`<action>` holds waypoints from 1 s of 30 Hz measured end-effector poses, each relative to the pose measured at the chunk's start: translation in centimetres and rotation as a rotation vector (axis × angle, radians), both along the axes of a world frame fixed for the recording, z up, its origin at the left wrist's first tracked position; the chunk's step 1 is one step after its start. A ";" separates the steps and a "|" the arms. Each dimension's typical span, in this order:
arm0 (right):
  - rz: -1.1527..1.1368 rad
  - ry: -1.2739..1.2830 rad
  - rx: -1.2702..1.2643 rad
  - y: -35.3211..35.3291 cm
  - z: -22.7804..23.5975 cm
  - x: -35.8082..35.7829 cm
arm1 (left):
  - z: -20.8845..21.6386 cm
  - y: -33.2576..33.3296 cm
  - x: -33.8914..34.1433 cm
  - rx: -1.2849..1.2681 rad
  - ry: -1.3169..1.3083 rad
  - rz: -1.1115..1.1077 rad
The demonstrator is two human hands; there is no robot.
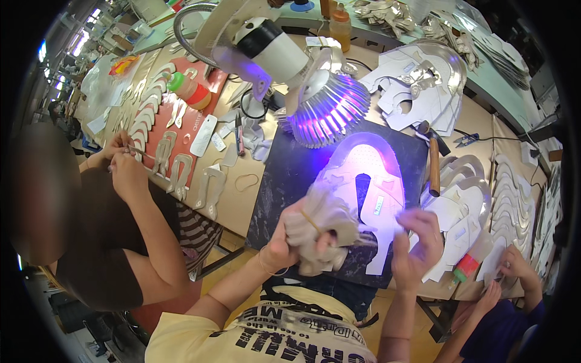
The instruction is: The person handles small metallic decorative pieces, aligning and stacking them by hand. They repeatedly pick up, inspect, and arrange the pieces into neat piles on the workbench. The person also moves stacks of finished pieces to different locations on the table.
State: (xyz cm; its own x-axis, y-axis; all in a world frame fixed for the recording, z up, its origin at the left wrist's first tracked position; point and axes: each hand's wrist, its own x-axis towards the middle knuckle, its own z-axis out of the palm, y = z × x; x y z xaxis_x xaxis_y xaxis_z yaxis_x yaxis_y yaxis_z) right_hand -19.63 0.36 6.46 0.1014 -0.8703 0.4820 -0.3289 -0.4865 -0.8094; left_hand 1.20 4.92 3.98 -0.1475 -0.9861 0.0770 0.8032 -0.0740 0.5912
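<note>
My left hand (pixel 281 243) is closed round a bundle of pale grey-beige cut pieces, held by a rubber band (pixel 311 222). The bundle (pixel 318 242) hangs over a dark work board (pixel 275 187). Right of it, my right hand (pixel 419 247) is raised with bent fingers apart, and I see nothing in it; its fingertips are slightly blurred. Under both hands lies a white U-shaped shoe-upper pattern (pixel 387 209) with a small label, glowing violet beneath a finned lamp (pixel 330 109).
A hammer (pixel 434 160) lies right of the board, near stacked patterns (pixel 417 85) and layered upper pieces (pixel 463 206). Bottles (pixel 190 91) stand around the table. A co-worker at left handles a small piece over a red board (pixel 181 136); another person's hands (pixel 514 263) are at lower right.
</note>
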 end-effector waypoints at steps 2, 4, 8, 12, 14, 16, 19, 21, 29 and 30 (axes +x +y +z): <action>0.056 -0.064 -0.023 1.2 0.8 0.6 | 0.3 -0.1 0.4 0.060 -0.244 -0.067; 0.096 -0.095 -0.022 2.2 1.0 1.8 | 0.6 -0.3 0.8 -0.048 -0.380 -0.124; 0.096 -0.054 0.054 1.9 0.6 3.0 | 1.4 -0.3 0.5 0.098 -0.319 -0.181; 0.107 0.100 -0.202 1.4 0.7 3.1 | 1.5 0.1 -0.9 0.303 -0.149 0.060; 0.075 0.291 -0.416 1.8 1.0 3.1 | 1.2 0.2 -1.0 0.256 -0.165 0.071; 0.051 0.481 -0.556 2.9 1.6 3.1 | 0.8 -0.2 -0.8 0.117 -0.176 0.034; 0.109 0.465 -0.468 4.0 1.8 3.2 | 0.8 -0.3 -0.7 0.092 -0.312 0.030; 0.140 0.458 -0.437 4.0 1.7 3.1 | 1.2 -0.3 -0.9 0.144 -0.288 0.059; -0.015 0.071 -0.058 0.5 0.2 3.0 | 2.1 -0.6 0.0 0.141 -0.476 -0.100; 0.096 -0.087 -0.022 0.7 0.5 2.9 | 2.0 -0.7 0.0 0.160 -0.450 -0.082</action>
